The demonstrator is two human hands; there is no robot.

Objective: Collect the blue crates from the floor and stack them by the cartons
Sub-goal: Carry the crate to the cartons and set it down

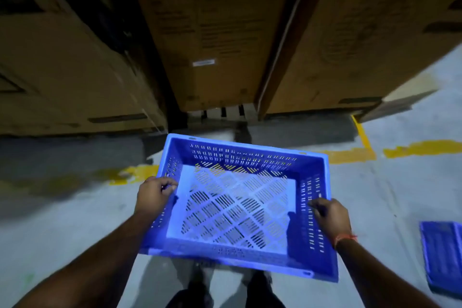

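Observation:
I hold an empty blue slotted crate (237,207) in the air in front of me, open side up and above the floor. My left hand (155,192) grips its left rim with fingers curled over the edge. My right hand (330,215) grips the right rim the same way. Tall brown cartons (212,32) stand directly ahead of the crate. A second blue crate (442,255) lies on the floor at the right edge of view, partly cut off.
Cartons stand to the left (62,70) and right (350,45) with a dark gap between them. Worn yellow floor lines (420,149) run across the grey concrete in front of the cartons. My feet (225,292) show below the crate.

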